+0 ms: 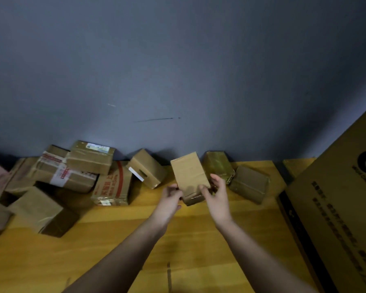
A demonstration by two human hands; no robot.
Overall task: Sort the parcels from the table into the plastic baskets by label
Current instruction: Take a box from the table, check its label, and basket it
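Both hands hold 1 small brown parcel (189, 176) above the yellow table (118, 240), tilted up on end. The left hand (170, 199) grips its lower left edge; the right hand (217, 195) curls round its lower right side. Left of this parcel lies a heap of parcels (72, 176); right of it stand 2 more (235, 176) and a big carton (336, 208).

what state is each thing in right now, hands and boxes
left hand: grips held parcel's lower left edge
right hand: grips its lower right side
held parcel: lifted off table, tilted, taped shut
parcel pile: stacked unevenly against wall
large carton: leaning at right
table: holds parcels
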